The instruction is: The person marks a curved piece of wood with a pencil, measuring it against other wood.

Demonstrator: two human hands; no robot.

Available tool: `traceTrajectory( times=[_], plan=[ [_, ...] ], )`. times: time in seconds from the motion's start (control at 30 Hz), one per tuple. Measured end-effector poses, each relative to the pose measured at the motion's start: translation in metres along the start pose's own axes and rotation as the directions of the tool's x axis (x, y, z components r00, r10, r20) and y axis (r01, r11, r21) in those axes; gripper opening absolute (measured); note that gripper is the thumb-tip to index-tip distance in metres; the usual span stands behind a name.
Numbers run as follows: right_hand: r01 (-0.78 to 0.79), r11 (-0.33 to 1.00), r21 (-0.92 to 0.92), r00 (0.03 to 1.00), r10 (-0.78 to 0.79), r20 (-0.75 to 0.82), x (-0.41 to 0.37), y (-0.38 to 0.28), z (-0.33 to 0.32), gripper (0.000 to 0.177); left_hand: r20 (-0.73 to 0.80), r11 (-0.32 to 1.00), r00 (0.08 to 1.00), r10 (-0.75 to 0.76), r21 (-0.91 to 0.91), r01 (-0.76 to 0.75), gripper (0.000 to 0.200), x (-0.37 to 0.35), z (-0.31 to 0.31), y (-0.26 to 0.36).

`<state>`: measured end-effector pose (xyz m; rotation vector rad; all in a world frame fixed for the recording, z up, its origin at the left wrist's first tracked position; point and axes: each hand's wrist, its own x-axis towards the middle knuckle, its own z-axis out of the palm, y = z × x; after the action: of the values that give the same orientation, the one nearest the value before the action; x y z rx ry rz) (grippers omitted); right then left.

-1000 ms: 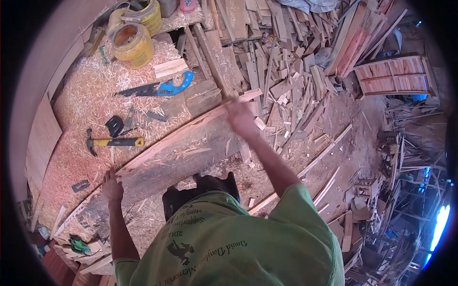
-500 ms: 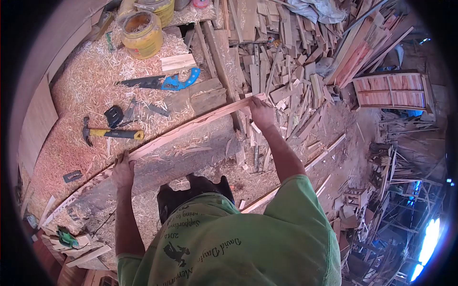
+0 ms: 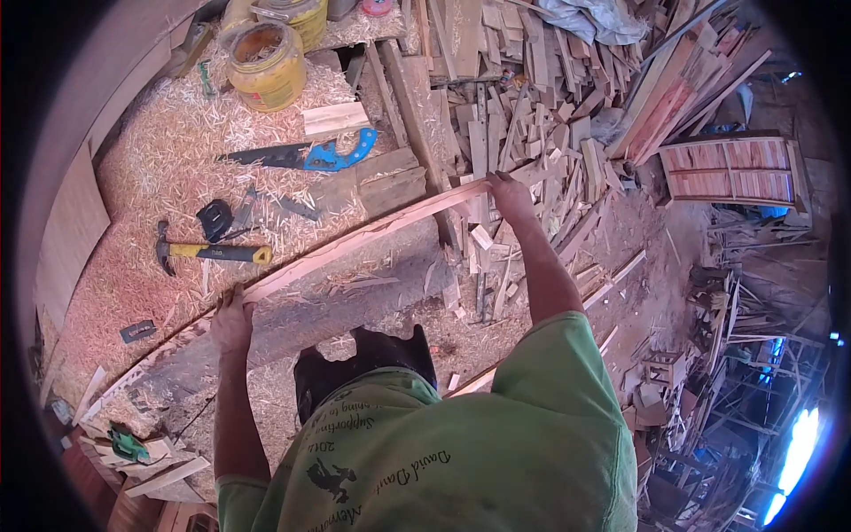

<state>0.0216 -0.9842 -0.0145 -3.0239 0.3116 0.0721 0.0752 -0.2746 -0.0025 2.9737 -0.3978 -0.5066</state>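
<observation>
Steadily, both hands grasp one long wooden strip: the left hand (image 3: 232,324) pinches it with fingers over the far side, and the right hand (image 3: 512,197) is closed about its right end. The wooden strip (image 3: 363,234) slants up from left to right between them, above the worn dark plank of the counter (image 3: 310,324), on which a few curled shavings lie. Past the left hand a pale edge runs on toward the lower left; whether it belongs to the same piece I cannot tell.

Just beyond the strip, on a thick bed of shavings (image 3: 168,199), lies a yellow-and-black hammer (image 3: 217,253), its head to the left. A black tape measure (image 3: 214,220) sits near its handle, and a small dark block (image 3: 137,332) lies nearer the left hand. Farther off, a handsaw (image 3: 341,152) points its blade left, its blue handle near a pale wood block (image 3: 335,118). A yellow bucket (image 3: 270,87) stands behind them.

To the right, offcuts (image 3: 567,168) lie in a jumbled heap, with a slatted panel (image 3: 729,171) beyond. Closest to the camera is the person's green shirt (image 3: 425,461).
</observation>
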Motion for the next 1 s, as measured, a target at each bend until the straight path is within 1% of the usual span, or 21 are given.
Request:
traceTrajectory(
  times=[0.1,0.2,0.3,0.33,0.4,0.5,0.6,0.63,0.73,0.77,0.8,0.83,0.87,0.9,1.0],
  plan=[
    [-0.013,0.999,-0.030,0.997,0.011,-0.075,-0.010,-0.004,0.000,0.025,-0.017,1.000,1.000,0.012,0.016,-0.012,0.060,-0.001,0.004,-0.001],
    [-0.130,0.984,-0.118,0.992,0.130,-0.011,-0.012,-0.021,-0.014,0.022,-0.025,1.000,1.000,0.016,0.012,-0.016,0.060,-0.002,0.005,-0.002],
    [-0.104,0.969,-0.225,0.992,0.086,-0.088,-0.016,-0.038,-0.031,0.019,0.014,1.000,1.000,-0.006,-0.003,0.006,0.060,0.000,0.002,0.000],
    [-0.017,0.982,-0.190,0.988,-0.012,-0.152,-0.018,-0.040,-0.033,0.019,0.001,1.000,1.000,0.007,-0.006,-0.007,0.059,0.001,0.004,0.001],
    [0.177,0.977,-0.120,0.936,-0.205,-0.286,-0.017,-0.049,-0.033,0.019,-0.026,1.000,1.000,0.018,-0.002,-0.018,0.059,0.000,0.006,-0.003],
    [0.192,0.981,-0.036,0.973,-0.195,-0.127,-0.012,-0.044,-0.012,0.021,-0.008,1.000,1.000,-0.003,0.028,0.003,0.058,-0.002,-0.002,0.004],
    [0.191,0.976,-0.108,0.982,-0.191,0.010,0.000,-0.039,-0.018,0.022,-0.031,1.000,1.000,0.004,0.024,-0.004,0.059,-0.002,-0.002,0.005],
    [0.263,0.957,-0.120,0.964,-0.267,-0.017,0.005,-0.033,-0.019,0.023,-0.025,1.000,1.000,0.005,0.030,-0.004,0.060,-0.003,-0.001,0.006],
    [0.349,0.928,-0.128,0.937,-0.345,0.050,0.019,-0.027,-0.024,0.022,0.005,0.999,1.000,-0.025,0.041,0.024,0.063,-0.003,-0.001,0.008],
    [0.367,0.930,-0.029,0.930,-0.366,0.046,0.021,-0.027,-0.028,0.022,0.025,0.998,0.998,-0.052,0.043,0.050,0.064,-0.003,-0.003,0.011],
    [0.379,0.925,-0.029,0.925,-0.378,0.033,0.019,-0.034,-0.035,0.022,0.042,0.995,0.996,-0.084,0.048,0.082,0.065,-0.003,-0.005,0.011],
    [0.393,0.919,-0.030,0.919,-0.393,0.020,0.017,-0.039,-0.041,0.022,0.015,0.997,0.997,-0.073,0.038,0.072,0.064,-0.004,-0.003,0.008],
    [0.405,0.913,-0.045,0.914,-0.404,0.017,0.020,-0.030,-0.031,0.024,-0.012,0.998,0.998,-0.060,0.026,0.060,0.064,-0.004,0.002,0.006],
    [0.412,0.909,-0.063,0.911,-0.412,0.019,0.020,-0.020,-0.016,0.026,-0.035,0.999,0.999,-0.042,0.014,0.043,0.064,-0.006,0.004,0.006],
    [0.327,0.934,-0.143,0.945,-0.325,0.039,0.011,-0.028,-0.009,0.026,-0.054,0.998,0.997,-0.060,-0.006,0.060,0.062,-0.009,0.000,0.011]
  ],
)
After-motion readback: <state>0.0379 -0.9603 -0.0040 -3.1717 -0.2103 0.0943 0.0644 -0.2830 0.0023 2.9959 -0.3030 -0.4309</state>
